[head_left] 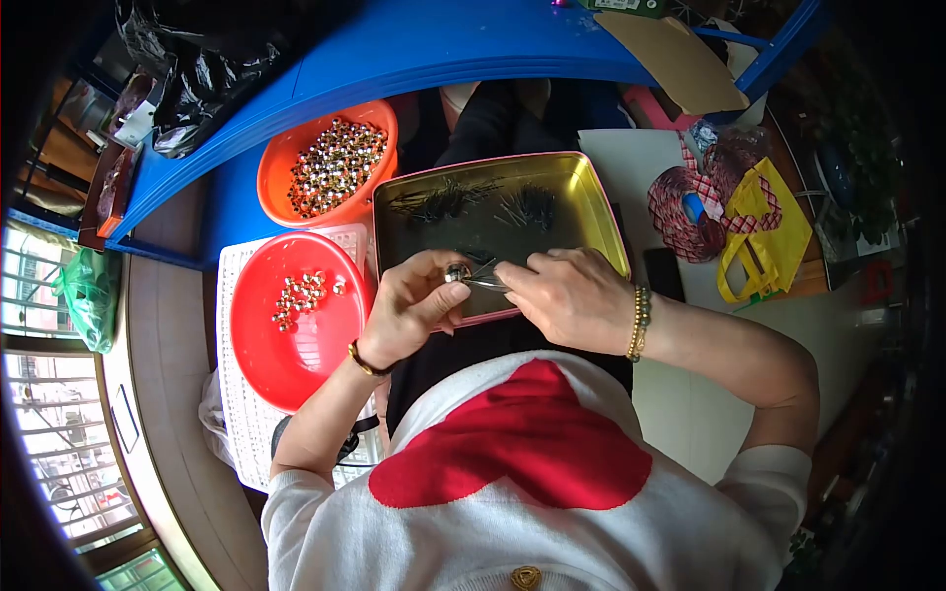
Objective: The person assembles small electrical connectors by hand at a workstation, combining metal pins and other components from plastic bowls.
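Observation:
Above the near edge of a gold-coloured tray [591,212], my left hand [414,300] pinches a small shiny metallic piece [456,273] between thumb and fingers. My right hand [567,295] is closed on a thin metal tool [485,282], which looks like tweezers, its tip at the metallic piece. Two piles of thin dark pieces [529,206] lie in the far part of the tray. To the left, a red bowl [261,340] holds several shiny beads [299,295]. Behind it, an orange bowl [271,182] holds many more shiny beads [337,165].
A blue table [394,49] runs across the far side. The red bowl rests on a white perforated basket [241,424]. To the right are rolls of checked ribbon [680,212], a yellow bag [778,236] and a dark flat object [663,273]. Cardboard [680,64] juts out at the upper right.

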A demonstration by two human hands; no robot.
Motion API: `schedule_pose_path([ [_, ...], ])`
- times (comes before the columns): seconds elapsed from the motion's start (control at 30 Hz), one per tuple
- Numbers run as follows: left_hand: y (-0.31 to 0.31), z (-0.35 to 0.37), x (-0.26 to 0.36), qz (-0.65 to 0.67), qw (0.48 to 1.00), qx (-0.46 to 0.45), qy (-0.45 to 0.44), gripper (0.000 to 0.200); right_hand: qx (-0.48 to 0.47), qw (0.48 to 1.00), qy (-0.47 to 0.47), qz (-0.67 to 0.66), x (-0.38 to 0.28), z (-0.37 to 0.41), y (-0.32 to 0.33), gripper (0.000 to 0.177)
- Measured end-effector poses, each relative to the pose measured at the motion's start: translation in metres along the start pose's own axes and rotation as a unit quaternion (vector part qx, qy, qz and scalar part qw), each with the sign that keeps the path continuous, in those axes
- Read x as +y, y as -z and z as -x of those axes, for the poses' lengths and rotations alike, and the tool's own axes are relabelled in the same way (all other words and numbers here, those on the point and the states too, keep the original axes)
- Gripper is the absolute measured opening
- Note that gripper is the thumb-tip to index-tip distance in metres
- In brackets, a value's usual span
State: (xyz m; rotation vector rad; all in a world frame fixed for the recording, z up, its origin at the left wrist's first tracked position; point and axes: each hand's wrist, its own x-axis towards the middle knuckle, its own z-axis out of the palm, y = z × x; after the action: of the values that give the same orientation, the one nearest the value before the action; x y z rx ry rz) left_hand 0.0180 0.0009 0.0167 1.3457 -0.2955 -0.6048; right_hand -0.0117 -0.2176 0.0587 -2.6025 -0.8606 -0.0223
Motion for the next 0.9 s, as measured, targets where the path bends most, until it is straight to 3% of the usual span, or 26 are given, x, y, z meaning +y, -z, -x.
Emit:
schedule_pose_path([
  [0.07, -0.003, -0.001, -0.006, -0.212, 0.965, 0.069, -0.139, 0.035, -0.074, 0.992, -0.066, -0.073, -0.004, -0.003, 0.004, 0.014],
  [0.13, -0.005, -0.003, -0.006, -0.447, 0.837, 0.106, -0.298, 0.037, -0.119, 0.978, -0.109, -0.129, -0.005, -0.005, 0.005, 0.012],
  [0.27, -0.011, -0.007, -0.01, -0.471, 0.813, 0.135, -0.314, 0.04, -0.122, 0.964, -0.131, -0.196, 0.001, -0.007, 0.007, 0.018],
  [0.3, -0.009, -0.008, -0.011, -0.457, 0.823, 0.14, -0.307, 0.038, -0.1, 0.965, -0.126, -0.206, 0.003, -0.005, 0.004, 0.02],
  [0.33, -0.007, -0.007, -0.011, -0.392, 0.87, 0.143, -0.261, 0.039, -0.079, 0.966, -0.12, -0.215, 0.004, -0.003, 0.002, 0.022],
  [0.43, -0.005, 0.002, -0.012, -0.153, 0.965, 0.154, -0.148, 0.035, -0.104, 0.921, -0.207, -0.314, 0.002, 0.002, 0.007, 0.015],
  [0.57, -0.013, 0.011, -0.011, -0.037, 0.989, 0.123, -0.078, 0.029, 0.147, 0.793, -0.167, -0.568, -0.004, 0.002, -0.034, 0.018],
  [0.6, -0.016, 0.011, -0.011, -0.03, 0.991, 0.112, -0.07, 0.028, 0.169, 0.752, -0.17, -0.614, -0.011, -0.004, -0.035, 0.016],
  [0.67, -0.019, 0.014, -0.012, -0.017, 0.994, 0.089, -0.055, 0.027, 0.178, 0.726, -0.139, -0.649, -0.017, -0.012, -0.039, 0.014],
  [0.7, -0.02, 0.015, -0.013, -0.012, 0.995, 0.081, -0.058, 0.026, 0.185, 0.731, -0.148, -0.639, -0.021, -0.013, -0.04, 0.013],
  [0.73, -0.02, 0.017, -0.014, -0.015, 0.995, 0.082, -0.046, 0.026, 0.212, 0.808, -0.15, -0.53, -0.021, -0.012, -0.048, 0.012],
  [0.77, -0.02, 0.02, -0.012, -0.017, 0.996, 0.081, -0.036, 0.027, 0.251, 0.833, -0.132, -0.474, -0.026, -0.012, -0.049, 0.011],
  [0.9, -0.022, 0.023, -0.018, -0.019, 0.995, 0.095, -0.033, 0.026, 0.292, 0.9, -0.088, -0.311, -0.04, -0.002, -0.042, 0.013],
])
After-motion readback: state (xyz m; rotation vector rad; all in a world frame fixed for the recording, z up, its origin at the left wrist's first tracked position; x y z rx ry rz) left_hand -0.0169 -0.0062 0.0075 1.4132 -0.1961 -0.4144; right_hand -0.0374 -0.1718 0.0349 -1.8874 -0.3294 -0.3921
